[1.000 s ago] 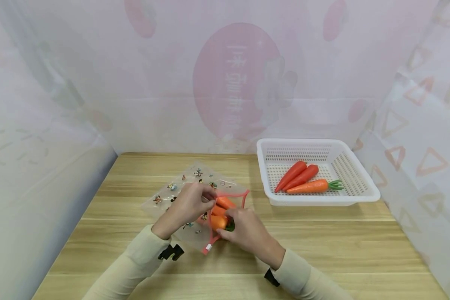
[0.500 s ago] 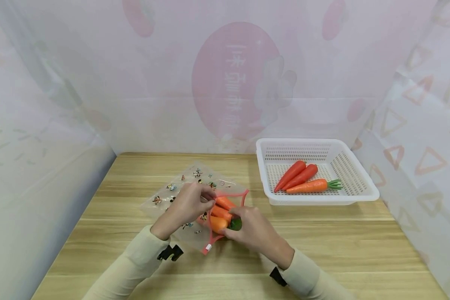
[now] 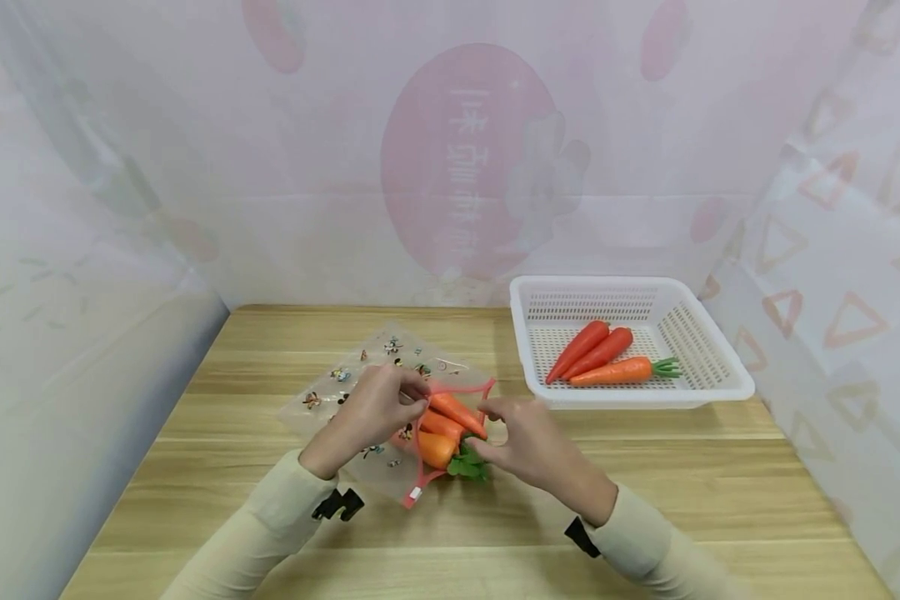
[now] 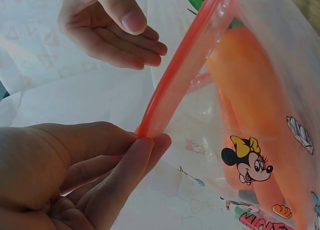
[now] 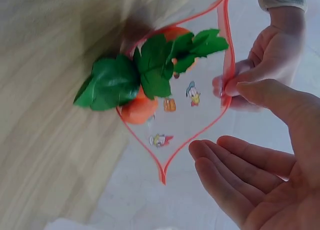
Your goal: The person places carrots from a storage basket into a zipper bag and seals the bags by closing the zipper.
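Observation:
A clear zip bag [image 3: 378, 479] with cartoon prints and a red zip edge lies on the table, its mouth facing right. Inside are several orange carrots [image 3: 437, 450], and green leaves [image 3: 468, 465] stick out of the mouth. My left hand [image 3: 378, 408] pinches the upper lip of the bag between thumb and fingers, lifting it; the pinched red zip edge [image 4: 172, 73] shows in the left wrist view. Just outside the mouth, by the leaves, my right hand [image 3: 536, 442] has its fingers spread apart from the thumb and holds nothing.
A white perforated basket [image 3: 645, 397] stands at the back right. Two long red tapered vegetables [image 3: 581, 350] and an orange carrot with a green top [image 3: 615, 372] lie in it. Printed cloth walls [image 3: 307, 250] border the wooden table [image 3: 645, 475].
My right hand has let go at the bag's mouth and drawn back to the right, uncovering more leaves and a carrot end. The left hand has kept its pinch on the bag.

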A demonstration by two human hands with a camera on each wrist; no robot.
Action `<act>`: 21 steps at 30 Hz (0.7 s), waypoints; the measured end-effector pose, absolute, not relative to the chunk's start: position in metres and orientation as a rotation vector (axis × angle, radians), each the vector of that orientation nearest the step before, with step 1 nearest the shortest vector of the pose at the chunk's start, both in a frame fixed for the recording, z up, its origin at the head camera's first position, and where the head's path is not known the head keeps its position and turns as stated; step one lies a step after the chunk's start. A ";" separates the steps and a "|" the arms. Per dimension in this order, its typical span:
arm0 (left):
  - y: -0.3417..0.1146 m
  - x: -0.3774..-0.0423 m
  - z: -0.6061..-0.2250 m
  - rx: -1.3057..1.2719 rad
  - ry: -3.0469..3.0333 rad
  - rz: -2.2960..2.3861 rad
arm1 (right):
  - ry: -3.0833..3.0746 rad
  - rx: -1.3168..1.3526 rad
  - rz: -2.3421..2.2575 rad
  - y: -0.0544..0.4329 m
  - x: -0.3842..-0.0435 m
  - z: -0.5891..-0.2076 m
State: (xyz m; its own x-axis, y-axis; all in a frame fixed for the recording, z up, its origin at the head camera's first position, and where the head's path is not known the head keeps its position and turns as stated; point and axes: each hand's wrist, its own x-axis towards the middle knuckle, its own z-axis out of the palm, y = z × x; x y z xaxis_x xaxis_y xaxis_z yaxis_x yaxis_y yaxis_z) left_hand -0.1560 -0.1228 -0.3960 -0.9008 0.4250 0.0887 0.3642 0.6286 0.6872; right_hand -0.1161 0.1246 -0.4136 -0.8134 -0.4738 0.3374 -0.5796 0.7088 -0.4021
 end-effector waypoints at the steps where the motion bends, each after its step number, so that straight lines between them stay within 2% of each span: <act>1: -0.123 -0.156 -0.396 0.673 2.761 1.136 | -2.693 0.847 0.714 0.128 -0.116 -0.413; 21: -0.123 -0.155 -0.395 0.663 2.775 1.122 | -2.668 0.855 0.591 0.192 -0.124 -0.396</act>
State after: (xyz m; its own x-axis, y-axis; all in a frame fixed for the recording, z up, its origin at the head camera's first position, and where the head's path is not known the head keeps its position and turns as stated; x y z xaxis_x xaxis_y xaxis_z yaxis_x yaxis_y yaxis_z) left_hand -0.1552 -0.1235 -0.3947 -0.9038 0.4185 0.0898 0.3632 0.6390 0.6781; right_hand -0.1239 0.1917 -0.3959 -0.7865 -0.4892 0.3770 -0.6026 0.7415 -0.2951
